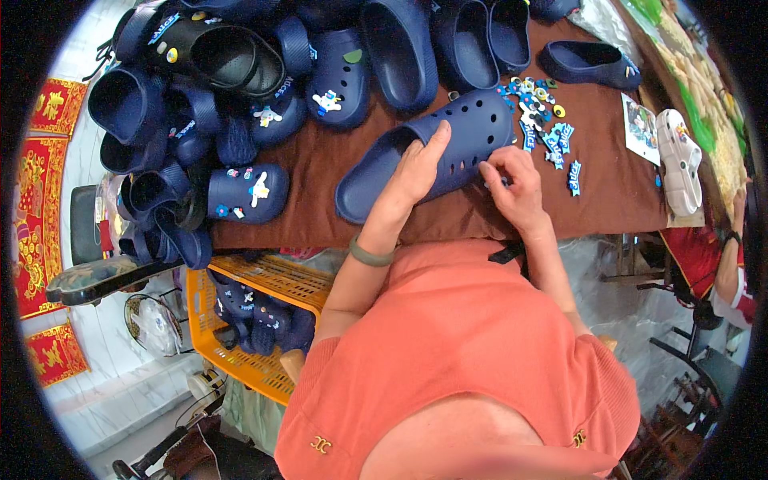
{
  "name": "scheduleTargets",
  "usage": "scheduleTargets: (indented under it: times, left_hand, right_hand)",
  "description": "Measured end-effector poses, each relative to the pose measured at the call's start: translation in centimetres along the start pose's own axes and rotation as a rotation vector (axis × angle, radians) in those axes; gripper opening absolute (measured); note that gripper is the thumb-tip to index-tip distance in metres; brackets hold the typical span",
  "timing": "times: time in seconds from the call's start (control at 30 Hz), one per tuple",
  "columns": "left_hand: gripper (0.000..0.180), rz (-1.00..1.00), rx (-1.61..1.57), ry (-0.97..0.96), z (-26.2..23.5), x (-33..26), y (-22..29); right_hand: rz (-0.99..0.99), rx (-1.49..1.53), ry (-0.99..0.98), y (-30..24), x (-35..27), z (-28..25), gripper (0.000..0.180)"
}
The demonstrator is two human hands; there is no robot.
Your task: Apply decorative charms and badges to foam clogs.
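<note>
A navy blue clog (480, 120) with rows of round holes lies tilted on the brown cloth in front of me, its toe toward the upper right. My left hand (414, 172) grips it, fingers inside the foot opening and thumb over the upper. Beside the clog's right edge, my right hand (516, 188) has its fingers curled and pinched at the holes; anything between the fingertips is hidden. Just beyond lies a heap of small colourful shoe charms (534, 100), with blue-and-white charms (558, 144) spread nearer to me.
Several navy clogs, some decorated (256, 192), crowd the left and far side of the brown-covered table (608, 200). A white clog (678, 164) and a picture card (640, 128) lie at right. An orange basket (200, 320) of clogs stands below left. Another person's arm (730, 264) shows far right.
</note>
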State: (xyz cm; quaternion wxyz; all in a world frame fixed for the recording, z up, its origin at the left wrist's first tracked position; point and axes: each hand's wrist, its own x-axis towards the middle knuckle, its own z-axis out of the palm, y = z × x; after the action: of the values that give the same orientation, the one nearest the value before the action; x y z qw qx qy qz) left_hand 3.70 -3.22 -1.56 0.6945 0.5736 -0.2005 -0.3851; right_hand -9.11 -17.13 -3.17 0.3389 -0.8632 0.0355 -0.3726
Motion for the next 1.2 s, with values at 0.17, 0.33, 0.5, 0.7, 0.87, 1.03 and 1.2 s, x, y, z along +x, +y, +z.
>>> scheduleTargets:
  times: [0.17, 0.33, 0.5, 0.7, 0.87, 1.03, 1.2]
  left_hand:
    - [0.051, -0.024, 0.047, 0.047, 0.1, -0.5, 0.7]
    - [0.051, -0.011, -0.015, 0.06, 0.4, -0.7, 0.9]
    - [0.048, -0.003, -0.035, 0.058, 0.3, -0.4, 0.5]
    - [0.045, -0.042, -0.024, 0.101, -0.8, -1.2, 1.2]
    - [0.047, -0.032, -0.028, 0.118, -1.0, -2.0, 2.1]
    - [0.045, 0.084, -0.25, 0.174, -2.0, -3.8, 3.7]
    - [0.046, 0.096, -0.281, 0.205, -2.7, -4.7, 4.1]
  right_hand:
    - [0.273, 0.076, 0.079, 2.3, -0.8, -1.2, 0.008]
    - [0.277, 0.051, 0.061, 2.6, -0.6, -1.7, 0.01]
    - [0.302, 0.065, 0.007, 2.8, -1.0, -1.7, 0.01]
    - [0.306, 0.008, -0.032, 3.3, -0.9, -2.4, 0.011]
    - [-0.17, 0.022, -0.293, 1.3, -0.2, -1.7, 0.017]
    - [-0.419, -0.009, -0.442, -0.3, -0.1, -0.1, 0.026]
    - [-0.509, -0.04, -0.625, -0.7, -0.3, 1.9, 0.027]
